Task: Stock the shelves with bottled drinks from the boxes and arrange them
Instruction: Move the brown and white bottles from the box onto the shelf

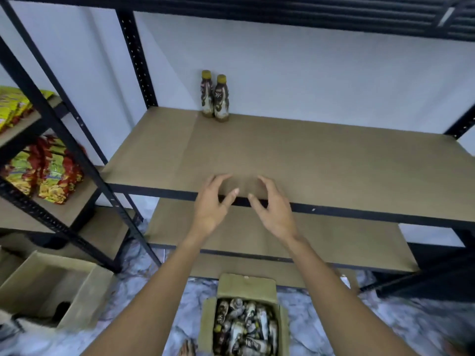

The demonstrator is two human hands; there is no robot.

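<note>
Head view: two brown drink bottles stand upright, touching, at the back of the middle shelf; more bottles lie jumbled in the open cardboard box on the floor below. Both arms reach forward, left hand and right hand hovering at the shelf's front edge, fingers spread, loosely curved, holding nothing.

a pale, plain wall fills the top half of the frame behind a black metal rack with perforated posts. its brown board shelf spans the centre, with a second board below it. at the left edge stands another black rack, holding bright yellow and red packets. the floor along the bottom is marbled grey and white. the light is soft and even.
</note>
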